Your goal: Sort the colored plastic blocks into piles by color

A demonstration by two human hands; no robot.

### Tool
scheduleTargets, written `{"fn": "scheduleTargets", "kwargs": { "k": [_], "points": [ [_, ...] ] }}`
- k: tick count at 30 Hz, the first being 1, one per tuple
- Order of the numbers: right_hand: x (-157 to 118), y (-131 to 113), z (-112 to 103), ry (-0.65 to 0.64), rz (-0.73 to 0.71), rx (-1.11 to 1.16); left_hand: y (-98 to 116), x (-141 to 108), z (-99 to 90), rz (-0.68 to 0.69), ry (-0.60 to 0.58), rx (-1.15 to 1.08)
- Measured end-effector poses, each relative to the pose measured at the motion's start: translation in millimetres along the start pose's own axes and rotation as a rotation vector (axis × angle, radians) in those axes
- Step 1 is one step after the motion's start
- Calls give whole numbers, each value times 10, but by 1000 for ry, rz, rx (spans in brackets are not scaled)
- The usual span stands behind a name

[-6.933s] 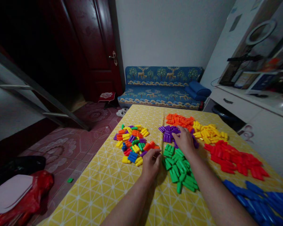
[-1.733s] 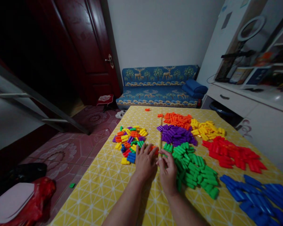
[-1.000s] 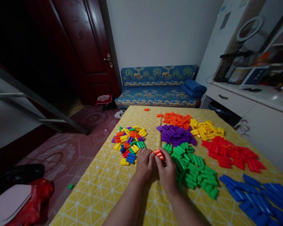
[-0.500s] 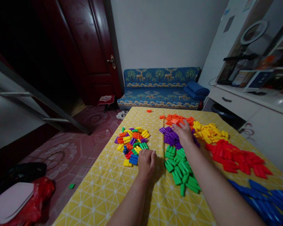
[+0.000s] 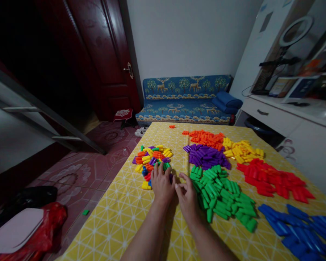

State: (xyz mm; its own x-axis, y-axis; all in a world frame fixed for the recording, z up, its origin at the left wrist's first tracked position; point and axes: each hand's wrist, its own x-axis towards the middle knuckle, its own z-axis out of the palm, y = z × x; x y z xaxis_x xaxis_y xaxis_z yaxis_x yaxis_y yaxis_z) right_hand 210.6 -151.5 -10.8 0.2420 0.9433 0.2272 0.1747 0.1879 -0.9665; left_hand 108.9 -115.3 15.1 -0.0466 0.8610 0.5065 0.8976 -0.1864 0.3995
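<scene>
On the left of the table lies a mixed pile of plastic building blocks (image 5: 146, 159) in several colours. My left hand (image 5: 163, 185) rests over its near right side, fingers stretched out and spread, covering some blocks. A dark purple block (image 5: 167, 178) shows between its thumb and index finger; whether it is gripped I cannot make out. Close beside, my right hand (image 5: 188, 203) has its thumb and fingers apart, pointing toward the left thumb, with nothing visible in them. Green blocks (image 5: 224, 195) lie just right of this hand, and purple blocks (image 5: 208, 156) beyond them.
Farther back are orange blocks (image 5: 206, 138); yellow blocks (image 5: 241, 150), red blocks (image 5: 274, 179) and blue blocks (image 5: 301, 232) lie to the right. One orange block (image 5: 172, 127) sits near the far edge. A green block (image 5: 85, 212) is on the floor. A sofa (image 5: 184, 105) stands behind the table.
My right hand has come back from the purple and orange piles to beside my left hand. My left hand has moved slightly left and spread its fingers over the mixed pile.
</scene>
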Motion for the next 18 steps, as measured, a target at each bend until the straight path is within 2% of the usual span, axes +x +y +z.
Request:
{"fn": "scheduleTargets", "kwargs": {
  "k": [4,13,18],
  "points": [
    [57,33,-28,4,-30,3,-13,6,-26,12,-14,28],
    [62,64,-16,-42,20,54,-135,33,-248,-44,-99,83],
    [80,23,-1,-7,-29,22,-122,189,-281,-30,-64,75]
  ]
}}
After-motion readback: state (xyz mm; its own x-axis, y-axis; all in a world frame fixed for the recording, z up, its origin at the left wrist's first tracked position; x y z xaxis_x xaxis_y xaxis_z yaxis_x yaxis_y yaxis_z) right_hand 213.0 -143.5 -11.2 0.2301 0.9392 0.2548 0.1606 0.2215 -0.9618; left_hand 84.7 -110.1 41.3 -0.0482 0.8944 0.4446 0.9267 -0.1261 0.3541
